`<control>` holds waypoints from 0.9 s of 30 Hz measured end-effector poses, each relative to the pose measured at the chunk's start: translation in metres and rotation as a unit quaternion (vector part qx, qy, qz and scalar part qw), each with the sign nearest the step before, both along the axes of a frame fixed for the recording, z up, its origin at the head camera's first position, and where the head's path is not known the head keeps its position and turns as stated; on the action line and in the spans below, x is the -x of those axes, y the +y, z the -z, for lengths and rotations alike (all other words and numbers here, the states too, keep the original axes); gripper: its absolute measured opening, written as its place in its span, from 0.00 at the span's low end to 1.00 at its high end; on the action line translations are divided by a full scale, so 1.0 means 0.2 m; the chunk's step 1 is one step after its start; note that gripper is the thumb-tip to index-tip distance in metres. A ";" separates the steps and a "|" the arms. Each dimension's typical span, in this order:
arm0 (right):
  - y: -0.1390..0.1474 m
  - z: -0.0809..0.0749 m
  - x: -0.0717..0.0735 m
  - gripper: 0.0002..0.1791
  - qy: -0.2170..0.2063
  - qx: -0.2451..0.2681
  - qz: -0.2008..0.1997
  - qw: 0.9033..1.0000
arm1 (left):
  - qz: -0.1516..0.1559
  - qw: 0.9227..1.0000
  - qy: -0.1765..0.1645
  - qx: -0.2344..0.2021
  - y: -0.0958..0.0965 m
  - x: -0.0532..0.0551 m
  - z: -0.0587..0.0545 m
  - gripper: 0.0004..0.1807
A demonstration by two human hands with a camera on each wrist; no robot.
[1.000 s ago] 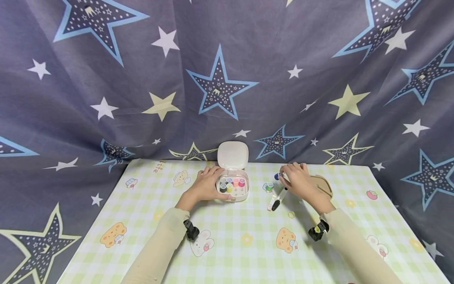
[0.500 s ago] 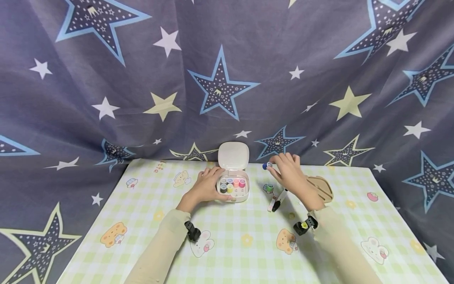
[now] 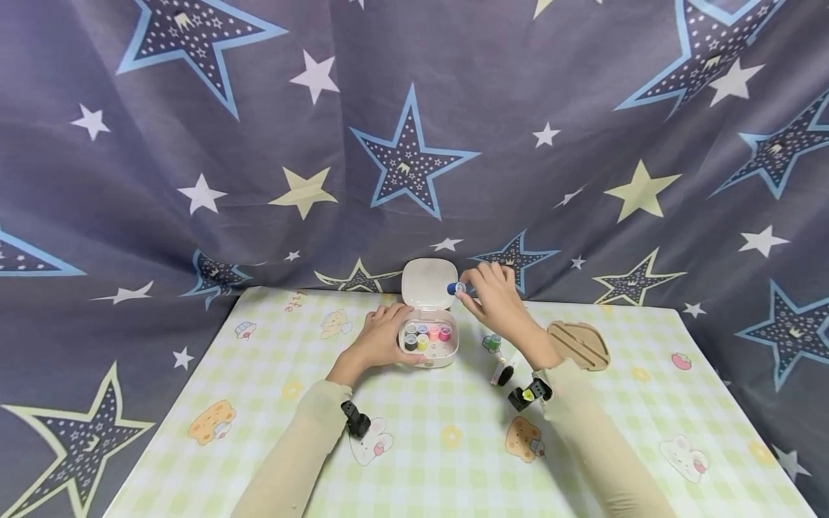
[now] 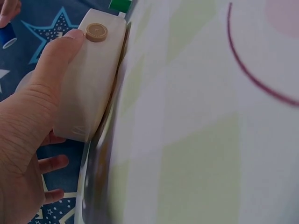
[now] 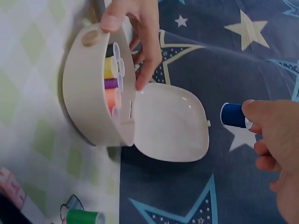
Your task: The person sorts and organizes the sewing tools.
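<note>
The left hand grips the box; off its thumb side, the right hand pinches the blue spool, light, stiff, slick, I'd guess, best held endwise.

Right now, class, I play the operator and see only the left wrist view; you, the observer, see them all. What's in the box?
Observer: Spools, one of them yellow.
Operator: Does the blue spool touch the lid?
Observer: No, the right wrist view shows a gap between them.
Operator: Is anything lying farther right than the green spool?
Observer: Yes, the head view shows a tan tray there.
</note>
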State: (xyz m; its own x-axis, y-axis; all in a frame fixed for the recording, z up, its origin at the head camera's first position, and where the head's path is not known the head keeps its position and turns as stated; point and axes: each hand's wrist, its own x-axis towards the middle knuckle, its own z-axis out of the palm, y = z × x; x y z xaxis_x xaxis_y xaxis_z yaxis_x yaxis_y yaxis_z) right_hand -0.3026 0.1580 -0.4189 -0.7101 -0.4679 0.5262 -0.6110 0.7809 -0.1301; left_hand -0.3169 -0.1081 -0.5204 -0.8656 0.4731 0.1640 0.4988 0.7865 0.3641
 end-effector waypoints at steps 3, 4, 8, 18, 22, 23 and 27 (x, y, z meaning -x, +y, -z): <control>-0.01 0.02 -0.01 0.13 -0.011 0.005 -0.005 1.000 | 0.007 1.000 0.005 0.000 0.02 0.01 0.00 0.63; -0.01 0.02 -0.01 0.13 -0.016 0.004 -0.007 1.000 | 0.008 1.000 0.005 0.002 0.02 0.01 0.00 0.63; -0.03 0.06 -0.02 0.14 -0.035 -0.016 -0.020 0.999 | 0.004 1.000 0.006 0.008 0.03 0.01 0.00 0.64; -0.05 0.14 -0.03 0.11 -0.039 -0.075 -0.075 0.994 | 0.003 1.000 0.007 0.012 0.03 0.00 -0.01 0.62; -0.06 0.15 -0.03 0.11 -0.040 -0.096 -0.101 0.989 | 0.001 1.000 0.007 0.014 0.02 0.00 0.00 0.63; -0.07 0.15 -0.03 0.11 -0.039 -0.103 -0.107 0.988 | 0.001 1.000 0.006 0.013 0.02 0.00 0.00 0.63; -0.08 0.16 -0.02 0.11 -0.026 -0.135 -0.118 0.983 | -0.002 1.000 0.005 0.010 0.01 -0.01 0.00 0.64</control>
